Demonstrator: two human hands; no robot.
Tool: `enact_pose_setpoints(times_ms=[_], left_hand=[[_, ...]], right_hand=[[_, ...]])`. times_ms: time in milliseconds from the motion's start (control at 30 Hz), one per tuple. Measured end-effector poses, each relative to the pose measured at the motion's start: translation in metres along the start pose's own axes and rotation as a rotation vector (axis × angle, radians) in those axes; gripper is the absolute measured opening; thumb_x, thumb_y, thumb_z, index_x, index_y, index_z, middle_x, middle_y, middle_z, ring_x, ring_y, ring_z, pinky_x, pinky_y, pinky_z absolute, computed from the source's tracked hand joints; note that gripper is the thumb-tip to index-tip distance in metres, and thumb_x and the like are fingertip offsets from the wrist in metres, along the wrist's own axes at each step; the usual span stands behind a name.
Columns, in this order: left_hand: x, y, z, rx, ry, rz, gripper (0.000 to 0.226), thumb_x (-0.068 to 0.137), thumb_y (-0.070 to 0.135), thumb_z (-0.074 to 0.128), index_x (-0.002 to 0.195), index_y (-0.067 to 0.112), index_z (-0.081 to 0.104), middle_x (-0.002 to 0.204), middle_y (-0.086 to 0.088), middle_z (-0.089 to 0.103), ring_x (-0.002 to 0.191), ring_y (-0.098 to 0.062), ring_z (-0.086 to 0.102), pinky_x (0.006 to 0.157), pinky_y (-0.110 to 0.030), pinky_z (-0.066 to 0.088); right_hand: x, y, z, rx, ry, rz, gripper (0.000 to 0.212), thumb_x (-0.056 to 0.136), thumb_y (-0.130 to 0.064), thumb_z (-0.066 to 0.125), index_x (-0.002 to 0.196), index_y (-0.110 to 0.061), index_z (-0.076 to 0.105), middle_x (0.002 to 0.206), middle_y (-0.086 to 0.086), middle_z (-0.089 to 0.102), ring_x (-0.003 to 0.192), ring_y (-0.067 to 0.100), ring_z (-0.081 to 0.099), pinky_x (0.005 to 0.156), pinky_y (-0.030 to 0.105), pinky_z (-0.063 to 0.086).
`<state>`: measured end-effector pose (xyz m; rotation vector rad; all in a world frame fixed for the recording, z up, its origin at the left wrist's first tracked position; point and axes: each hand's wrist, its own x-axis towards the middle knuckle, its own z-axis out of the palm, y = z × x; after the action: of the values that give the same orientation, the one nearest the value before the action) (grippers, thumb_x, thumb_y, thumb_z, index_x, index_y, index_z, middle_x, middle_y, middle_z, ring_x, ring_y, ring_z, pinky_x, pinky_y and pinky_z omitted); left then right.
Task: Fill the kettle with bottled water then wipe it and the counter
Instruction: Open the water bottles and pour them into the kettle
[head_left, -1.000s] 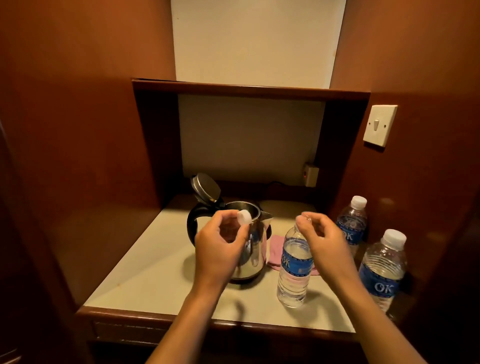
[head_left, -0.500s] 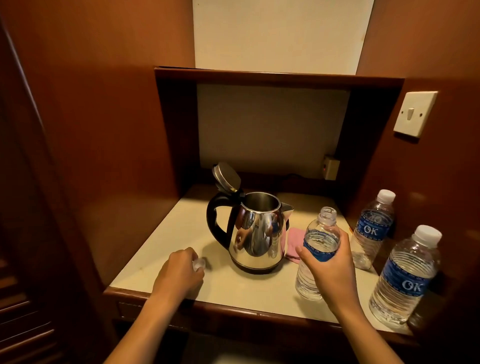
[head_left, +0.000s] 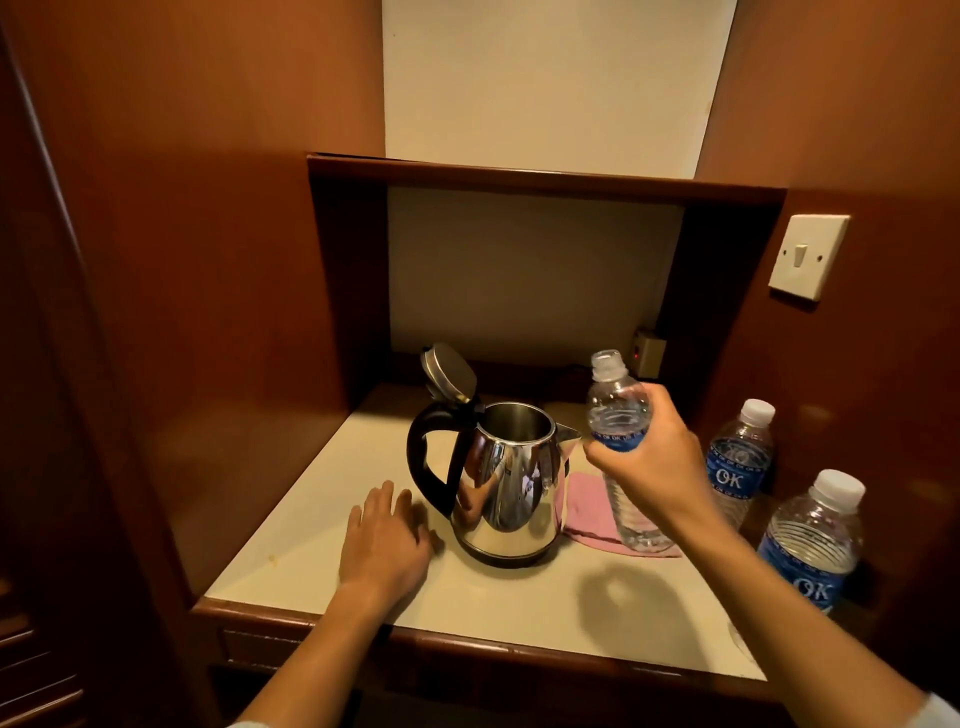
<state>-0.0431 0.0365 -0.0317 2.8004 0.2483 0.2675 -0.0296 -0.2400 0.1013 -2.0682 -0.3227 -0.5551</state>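
Note:
A steel kettle (head_left: 506, 483) with a black handle stands on the cream counter (head_left: 322, 499), its lid hinged up and its mouth uncovered. My right hand (head_left: 654, 467) grips an uncapped water bottle (head_left: 615, 410), held upright above the counter just right of the kettle's spout. My left hand (head_left: 387, 538) lies flat on the counter beside the kettle's handle, fingers spread; the cap is hidden from view. A pink cloth (head_left: 589, 512) lies on the counter behind the held bottle.
Two capped water bottles, a far bottle (head_left: 740, 457) and a near bottle (head_left: 813, 545), stand at the counter's right side. Wooden walls close in left and right, with a shelf (head_left: 545, 176) overhead. A wall socket (head_left: 649, 353) and a light switch (head_left: 808, 257) sit at the right.
My left hand took the cap down to the counter and now lies flat by the kettle. My right hand gripped the uncapped bottle and lifted it off the counter.

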Motion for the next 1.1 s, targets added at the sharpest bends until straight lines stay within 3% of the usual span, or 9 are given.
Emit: enact_pose_setpoints(times_ms=[100, 200, 367, 633, 900, 1100], left_hand=[[0.001, -0.006, 0.009, 0.023, -0.001, 0.001, 0.052, 0.101, 0.044, 0.031, 0.146, 0.022, 0.041, 0.162, -0.008, 0.027, 0.151, -0.027, 0.019, 0.124, -0.046, 0.014], [0.003, -0.016, 0.010, 0.061, 0.007, -0.028, 0.054, 0.101, 0.047, 0.027, 0.150, 0.027, 0.036, 0.164, -0.007, 0.025, 0.152, -0.029, 0.016, 0.123, -0.049, 0.012], [0.005, -0.027, 0.012, 0.033, -0.003, -0.048, 0.060, 0.100, 0.050, 0.027, 0.156, 0.028, 0.028, 0.166, -0.005, 0.020, 0.154, -0.027, 0.012, 0.124, -0.048, 0.010], [0.005, -0.025, 0.012, 0.018, 0.009, -0.076, 0.062, 0.099, 0.051, 0.027, 0.157, 0.027, 0.026, 0.167, -0.003, 0.017, 0.154, -0.024, 0.009, 0.125, -0.046, 0.008], [0.005, -0.026, 0.013, 0.024, 0.009, -0.072, 0.062, 0.100, 0.052, 0.025, 0.157, 0.028, 0.024, 0.167, -0.002, 0.017, 0.155, -0.023, 0.008, 0.125, -0.045, 0.007], [0.005, -0.026, 0.014, 0.024, 0.014, -0.070, 0.062, 0.100, 0.053, 0.025, 0.157, 0.028, 0.025, 0.167, -0.001, 0.017, 0.155, -0.023, 0.009, 0.125, -0.046, 0.007]], right_hand=[[0.019, -0.014, -0.006, -0.189, -0.096, -0.025, 0.067, 0.070, -0.020, 0.086, 0.124, -0.025, 0.047, 0.103, -0.008, 0.060, 0.092, 0.009, 0.061, 0.066, 0.012, 0.046], [0.032, -0.023, -0.010, -0.375, -0.180, -0.028, 0.073, 0.068, -0.027, 0.087, 0.127, -0.026, 0.044, 0.111, -0.003, 0.060, 0.097, 0.016, 0.062, 0.075, 0.028, 0.058], [0.048, -0.035, -0.014, -0.615, -0.335, -0.004, 0.073, 0.070, -0.031, 0.087, 0.127, -0.023, 0.042, 0.105, 0.000, 0.060, 0.088, 0.017, 0.064, 0.073, 0.035, 0.062], [0.052, -0.037, -0.009, -0.870, -0.452, -0.024, 0.076, 0.072, -0.031, 0.085, 0.130, -0.026, 0.037, 0.094, -0.003, 0.057, 0.079, 0.016, 0.063, 0.064, 0.034, 0.062], [0.048, -0.037, -0.005, -1.026, -0.462, -0.097, 0.068, 0.070, -0.034, 0.085, 0.120, -0.027, 0.040, 0.098, 0.000, 0.062, 0.080, 0.019, 0.063, 0.064, 0.034, 0.061], [0.048, -0.041, -0.006, -1.075, -0.471, -0.115, 0.070, 0.071, -0.034, 0.085, 0.124, -0.026, 0.039, 0.104, 0.001, 0.062, 0.083, 0.019, 0.062, 0.067, 0.034, 0.060]])
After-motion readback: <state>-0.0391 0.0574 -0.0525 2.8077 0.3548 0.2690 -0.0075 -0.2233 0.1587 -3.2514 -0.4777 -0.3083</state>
